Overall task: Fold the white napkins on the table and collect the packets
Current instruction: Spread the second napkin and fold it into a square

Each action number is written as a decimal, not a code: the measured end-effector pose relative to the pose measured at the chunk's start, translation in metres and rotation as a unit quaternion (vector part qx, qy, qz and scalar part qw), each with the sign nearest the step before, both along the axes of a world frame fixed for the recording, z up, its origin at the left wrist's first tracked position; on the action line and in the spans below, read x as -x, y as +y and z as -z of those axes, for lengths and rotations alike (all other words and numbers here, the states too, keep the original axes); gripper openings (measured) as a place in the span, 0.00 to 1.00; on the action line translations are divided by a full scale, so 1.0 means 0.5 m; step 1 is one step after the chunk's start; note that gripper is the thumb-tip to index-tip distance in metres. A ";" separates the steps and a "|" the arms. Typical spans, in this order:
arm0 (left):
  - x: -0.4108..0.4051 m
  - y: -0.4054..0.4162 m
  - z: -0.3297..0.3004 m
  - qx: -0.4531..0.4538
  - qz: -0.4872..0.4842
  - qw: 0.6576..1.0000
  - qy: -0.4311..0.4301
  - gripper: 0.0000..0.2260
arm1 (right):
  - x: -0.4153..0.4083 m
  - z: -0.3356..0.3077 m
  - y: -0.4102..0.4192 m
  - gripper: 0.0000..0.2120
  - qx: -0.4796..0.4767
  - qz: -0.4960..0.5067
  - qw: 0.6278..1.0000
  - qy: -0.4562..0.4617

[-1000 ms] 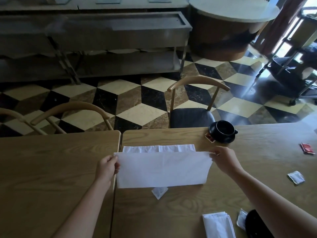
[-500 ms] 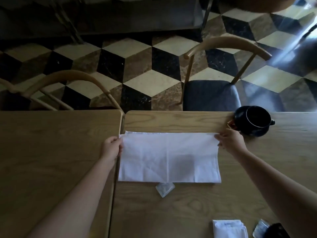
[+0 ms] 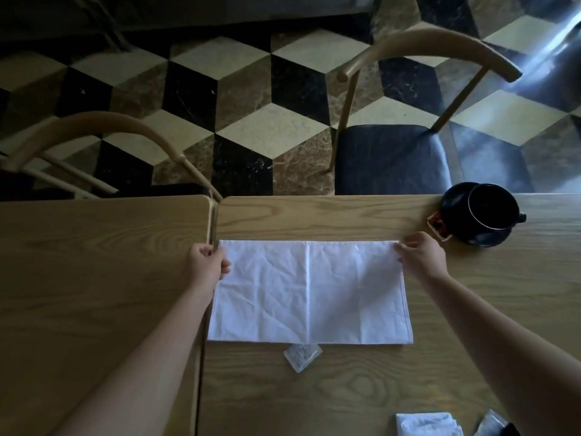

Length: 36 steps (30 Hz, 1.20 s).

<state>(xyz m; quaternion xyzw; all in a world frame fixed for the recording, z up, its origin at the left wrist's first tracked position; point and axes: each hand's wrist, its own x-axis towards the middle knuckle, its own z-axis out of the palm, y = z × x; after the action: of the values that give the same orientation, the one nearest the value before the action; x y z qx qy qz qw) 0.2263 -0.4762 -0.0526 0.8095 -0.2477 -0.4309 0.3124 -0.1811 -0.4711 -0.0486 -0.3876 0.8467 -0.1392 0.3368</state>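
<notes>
Napkin point(image 3: 309, 292) lay flat on the right bench point(image 3: 345, 388), folded into a wide rectangle with 1 crease down its middle. Your left hand point(image 3: 207, 265) pinched its far left corner and your right hand point(image 3: 421, 256) pinched its far right corner. 1 small packet point(image 3: 302, 357) poked out from under the near edge. Another folded napkin point(image 3: 427, 423) sat at the bench's near side, a black pot point(image 3: 484, 214) far right.
</notes>
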 end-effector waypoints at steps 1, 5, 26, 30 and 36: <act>0.008 0.006 -0.003 0.022 -0.001 0.999 -0.033 0.06 | -0.009 -0.007 0.007 0.13 0.010 -0.005 1.000 0.029; 0.073 0.081 -0.012 0.048 0.141 0.986 -0.080 0.06 | -0.117 -0.039 0.085 0.03 0.058 -0.057 0.997 -0.012; 0.167 0.268 0.023 -0.182 0.257 0.949 0.029 0.09 | -0.298 0.024 0.317 0.04 -0.067 -0.180 0.970 -0.152; 0.059 0.257 0.026 -0.230 0.172 0.957 0.029 0.15 | -0.178 0.017 0.326 0.03 -0.068 -0.132 0.986 -0.079; -0.041 0.251 0.025 -0.262 0.103 0.960 0.006 0.23 | -0.053 0.003 0.341 0.08 -0.077 -0.130 0.988 -0.014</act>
<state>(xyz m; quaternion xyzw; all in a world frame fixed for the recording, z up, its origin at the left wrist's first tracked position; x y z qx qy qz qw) 0.2469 -0.3505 -0.0651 0.8307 -0.2064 -0.5152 0.0446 -0.1547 -0.3004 -0.0501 -0.4654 0.7927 -0.0342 0.3922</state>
